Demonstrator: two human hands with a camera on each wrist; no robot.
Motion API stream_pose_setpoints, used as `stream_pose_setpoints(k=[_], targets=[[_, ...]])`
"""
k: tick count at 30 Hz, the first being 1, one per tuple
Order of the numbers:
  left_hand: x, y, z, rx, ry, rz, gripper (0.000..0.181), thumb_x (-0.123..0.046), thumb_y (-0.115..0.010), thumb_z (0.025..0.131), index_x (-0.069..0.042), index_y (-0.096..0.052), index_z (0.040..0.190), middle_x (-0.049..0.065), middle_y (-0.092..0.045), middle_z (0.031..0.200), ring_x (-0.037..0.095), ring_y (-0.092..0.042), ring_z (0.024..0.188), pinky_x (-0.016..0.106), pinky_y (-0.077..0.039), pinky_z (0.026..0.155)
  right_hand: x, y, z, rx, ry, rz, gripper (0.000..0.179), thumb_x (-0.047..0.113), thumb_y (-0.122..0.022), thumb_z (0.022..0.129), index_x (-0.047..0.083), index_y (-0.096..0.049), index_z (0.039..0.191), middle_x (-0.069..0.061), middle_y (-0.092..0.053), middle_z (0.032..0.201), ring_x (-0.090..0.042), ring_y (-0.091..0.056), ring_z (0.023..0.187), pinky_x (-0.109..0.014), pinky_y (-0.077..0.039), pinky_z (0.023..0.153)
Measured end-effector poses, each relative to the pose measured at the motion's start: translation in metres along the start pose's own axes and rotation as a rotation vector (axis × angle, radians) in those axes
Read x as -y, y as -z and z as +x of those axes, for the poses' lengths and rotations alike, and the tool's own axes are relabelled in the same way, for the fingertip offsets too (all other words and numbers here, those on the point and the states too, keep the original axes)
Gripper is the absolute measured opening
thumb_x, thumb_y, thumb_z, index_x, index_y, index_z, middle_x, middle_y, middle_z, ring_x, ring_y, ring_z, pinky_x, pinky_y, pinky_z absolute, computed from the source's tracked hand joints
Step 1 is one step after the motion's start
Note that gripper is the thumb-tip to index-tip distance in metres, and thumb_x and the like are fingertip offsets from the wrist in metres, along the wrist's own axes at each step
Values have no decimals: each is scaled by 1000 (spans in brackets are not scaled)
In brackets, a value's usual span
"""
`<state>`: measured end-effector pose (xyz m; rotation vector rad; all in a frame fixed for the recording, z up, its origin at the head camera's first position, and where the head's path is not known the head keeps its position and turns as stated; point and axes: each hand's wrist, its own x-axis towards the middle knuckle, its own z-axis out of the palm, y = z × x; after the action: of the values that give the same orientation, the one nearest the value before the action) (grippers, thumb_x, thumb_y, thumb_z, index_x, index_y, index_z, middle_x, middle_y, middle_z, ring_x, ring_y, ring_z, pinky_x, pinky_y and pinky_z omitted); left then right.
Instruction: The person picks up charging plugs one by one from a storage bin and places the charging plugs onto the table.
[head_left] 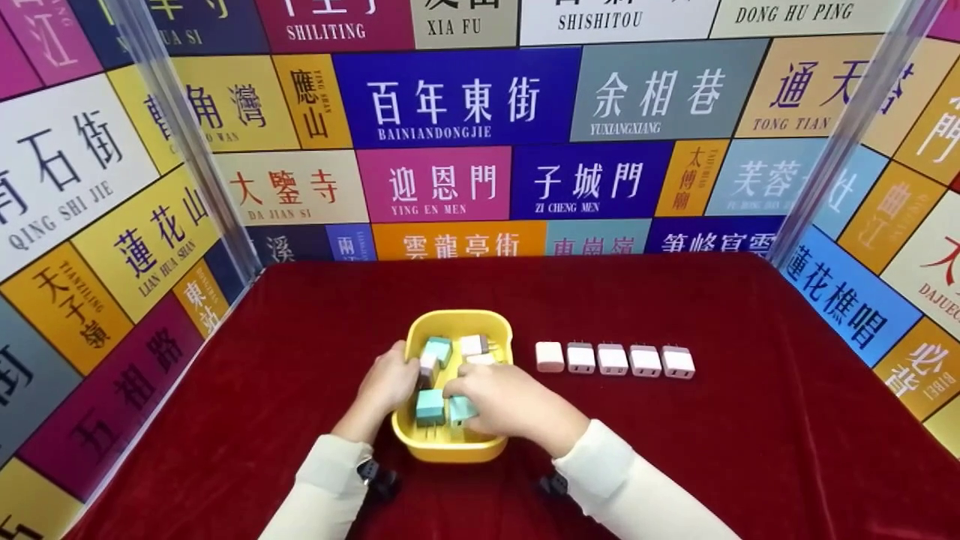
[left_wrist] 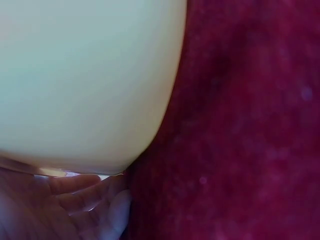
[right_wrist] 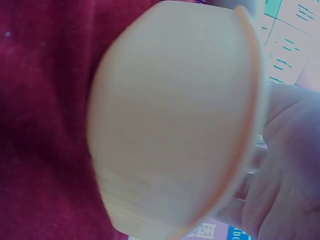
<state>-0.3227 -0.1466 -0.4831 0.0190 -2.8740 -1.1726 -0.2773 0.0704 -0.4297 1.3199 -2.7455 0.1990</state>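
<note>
A yellow plastic bin (head_left: 450, 451) stands on the red cloth, with teal and white plug-in chargers inside. My left hand (head_left: 390, 379) grips the bin's left wall at the rim; in the left wrist view, fingers (left_wrist: 80, 200) show beside the pale outer wall. My right hand (head_left: 510, 401) reaches over the right rim into the bin, its fingers round a teal charger (head_left: 461, 411) and partly covering it. Left of that lies another teal charger (head_left: 430, 407) with its prongs toward me. Farther back are a teal charger (head_left: 438, 350) and a white charger (head_left: 473, 345).
Right of the bin, several white chargers (head_left: 613, 359) stand in a side-by-side row on the red cloth (head_left: 712, 450). Behind the table rises a wall of coloured name panels (head_left: 457, 97). Clear upright posts (head_left: 840, 142) stand at the back corners.
</note>
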Motion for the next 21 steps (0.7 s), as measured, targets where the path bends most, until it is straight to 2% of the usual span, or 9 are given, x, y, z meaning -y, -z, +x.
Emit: stream_pose_setpoints(k=[3,9,14,21], targets=[[-3,1,-3,-3,4,18,28,-21,-49,106,-4,-62,124,18,-70,113,32,-67,103,52,-55,92,1,8,-4,-23,7,-6,37,16,-86,80,17,-78,116,-2,-67,104,-20,-65,84,-38,-57,77],[-3,1,-4,-9,-13,32,29,-21,-49,106,-2,-62,124,19,-71,115,34,-68,106,53,-55,92,0,20,-17,-60,6,44,39,22,-88,87,16,-79,125,-3,-68,116,-19,-67,97,-38,-59,87],[-1,2,-3,-5,-10,27,28,-20,-49,107,-2,-62,125,19,-71,115,35,-68,106,53,-55,93,-7,29,-28,-118,-2,68,40,26,-87,90,15,-78,127,-5,-67,119,-19,-67,90,-38,-60,84],[-2,1,-3,-3,3,28,29,-21,-49,106,-3,-62,125,18,-70,115,32,-67,106,52,-54,93,-29,44,-41,-233,-41,86,42,19,-87,87,16,-78,128,-4,-69,117,-18,-68,89,-35,-60,81]])
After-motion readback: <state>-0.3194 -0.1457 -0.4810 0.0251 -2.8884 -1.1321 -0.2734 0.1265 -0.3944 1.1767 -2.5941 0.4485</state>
